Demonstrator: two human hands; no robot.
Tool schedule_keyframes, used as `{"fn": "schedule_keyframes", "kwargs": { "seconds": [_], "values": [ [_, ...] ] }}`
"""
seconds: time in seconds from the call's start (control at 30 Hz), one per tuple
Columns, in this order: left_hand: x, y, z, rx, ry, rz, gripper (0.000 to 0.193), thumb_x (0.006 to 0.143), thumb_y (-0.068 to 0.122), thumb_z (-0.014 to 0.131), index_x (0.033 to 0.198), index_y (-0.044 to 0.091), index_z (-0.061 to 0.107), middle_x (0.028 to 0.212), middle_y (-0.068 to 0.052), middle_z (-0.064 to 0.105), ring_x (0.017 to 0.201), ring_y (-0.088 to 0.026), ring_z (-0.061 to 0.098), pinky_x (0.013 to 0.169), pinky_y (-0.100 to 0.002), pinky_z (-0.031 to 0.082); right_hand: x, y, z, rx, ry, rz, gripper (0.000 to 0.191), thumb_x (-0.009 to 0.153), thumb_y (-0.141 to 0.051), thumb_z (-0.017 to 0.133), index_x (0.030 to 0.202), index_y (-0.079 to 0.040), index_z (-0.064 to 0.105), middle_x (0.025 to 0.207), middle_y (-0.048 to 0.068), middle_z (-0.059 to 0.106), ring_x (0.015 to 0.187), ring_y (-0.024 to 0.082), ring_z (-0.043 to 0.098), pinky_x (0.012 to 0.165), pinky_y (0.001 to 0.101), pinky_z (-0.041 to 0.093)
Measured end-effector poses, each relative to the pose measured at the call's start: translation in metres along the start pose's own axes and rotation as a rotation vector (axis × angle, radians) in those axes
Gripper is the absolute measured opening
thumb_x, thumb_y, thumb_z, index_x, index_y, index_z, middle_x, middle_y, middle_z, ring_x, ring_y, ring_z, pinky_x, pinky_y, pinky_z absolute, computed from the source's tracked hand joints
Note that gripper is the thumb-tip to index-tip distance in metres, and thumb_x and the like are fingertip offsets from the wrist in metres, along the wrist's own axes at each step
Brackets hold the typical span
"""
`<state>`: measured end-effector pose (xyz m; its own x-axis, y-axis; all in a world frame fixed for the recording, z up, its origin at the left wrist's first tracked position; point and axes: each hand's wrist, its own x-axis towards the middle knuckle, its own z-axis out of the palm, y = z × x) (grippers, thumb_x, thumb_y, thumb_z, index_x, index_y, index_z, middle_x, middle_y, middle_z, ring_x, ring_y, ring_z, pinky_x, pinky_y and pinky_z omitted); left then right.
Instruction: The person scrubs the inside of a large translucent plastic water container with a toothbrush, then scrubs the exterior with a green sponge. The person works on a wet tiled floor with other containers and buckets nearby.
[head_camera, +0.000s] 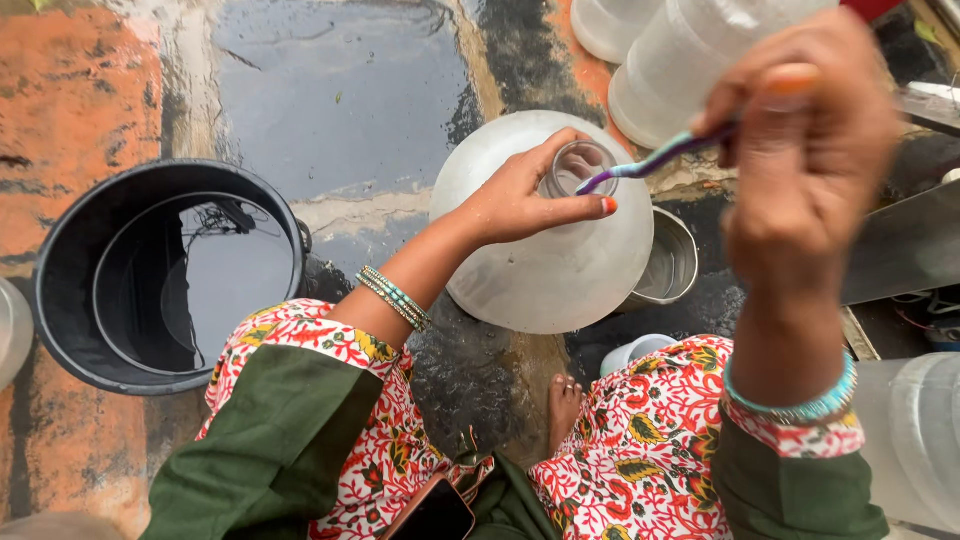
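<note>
My left hand (525, 200) grips the narrow neck of a large translucent white jug (545, 265) that stands on the wet floor. My right hand (805, 145) is raised close to the camera and holds a purple-and-teal brush (655, 157). The brush's lower end pokes into the jug's open mouth (580, 165). Both wrists wear teal bangles over floral and green sleeves.
A black bucket of water (165, 275) stands at the left. A steel pot (670, 262) sits behind the jug, more translucent jugs (680, 60) at the top right, another (920, 430) at the lower right. My bare foot (565, 405) rests on the wet floor.
</note>
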<state>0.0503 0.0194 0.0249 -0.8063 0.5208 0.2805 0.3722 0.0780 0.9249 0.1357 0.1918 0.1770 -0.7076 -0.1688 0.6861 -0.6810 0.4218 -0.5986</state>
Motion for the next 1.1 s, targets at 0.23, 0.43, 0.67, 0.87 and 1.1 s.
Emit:
{"fn": "schedule_keyframes", "kwargs": {
  "seconds": [0.23,0.43,0.67,0.87,1.1],
  "values": [
    [-0.004,0.009,-0.001,0.05,0.009,0.087,0.078,0.083,0.055,0.079,0.141,0.009,0.055,0.123,-0.011,0.07,0.12,-0.024,0.067,0.104,-0.037,0.049,-0.007,0.053,0.032,-0.207,-0.194,0.005,0.033,0.114,-0.02,0.06,0.09,-0.001,0.071,0.085,0.009,0.058,0.063,0.013,0.059,0.055,0.0268,0.046],
    [-0.007,0.01,0.0,-0.025,0.003,0.062,0.079,0.081,0.053,0.079,0.14,0.008,0.052,0.121,-0.011,0.071,0.117,-0.024,0.068,0.104,-0.037,0.051,-0.002,0.063,0.032,0.063,-0.162,0.12,0.03,0.114,-0.016,0.057,0.095,0.003,0.07,0.096,0.007,0.062,0.072,0.012,0.068,0.06,0.025,0.055],
    [-0.006,0.025,-0.003,0.054,-0.012,0.034,0.066,0.081,0.054,0.079,0.126,0.009,0.061,0.116,-0.011,0.073,0.115,-0.023,0.07,0.102,-0.036,0.052,0.006,-0.009,-0.013,0.063,0.032,0.026,0.023,0.117,-0.011,0.052,0.101,0.002,0.063,0.093,0.006,0.059,0.068,0.009,0.064,0.059,0.0215,0.055],
    [-0.007,0.01,-0.003,0.075,0.016,0.108,0.078,0.085,0.05,0.08,0.144,0.009,0.051,0.127,-0.014,0.071,0.122,-0.025,0.068,0.106,-0.037,0.05,-0.004,0.065,0.039,-0.146,-0.153,-0.005,0.026,0.111,-0.01,0.065,0.092,0.005,0.074,0.082,0.007,0.057,0.067,0.014,0.062,0.058,0.027,0.049],
    [-0.004,-0.011,0.006,0.071,0.052,0.144,0.094,0.087,0.051,0.084,0.159,0.011,0.037,0.134,-0.013,0.071,0.128,-0.026,0.068,0.111,-0.037,0.051,-0.009,0.093,0.036,0.061,-0.252,0.159,0.031,0.115,-0.016,0.059,0.097,0.004,0.075,0.087,0.005,0.064,0.071,0.008,0.068,0.061,0.0228,0.055]
  ]
}}
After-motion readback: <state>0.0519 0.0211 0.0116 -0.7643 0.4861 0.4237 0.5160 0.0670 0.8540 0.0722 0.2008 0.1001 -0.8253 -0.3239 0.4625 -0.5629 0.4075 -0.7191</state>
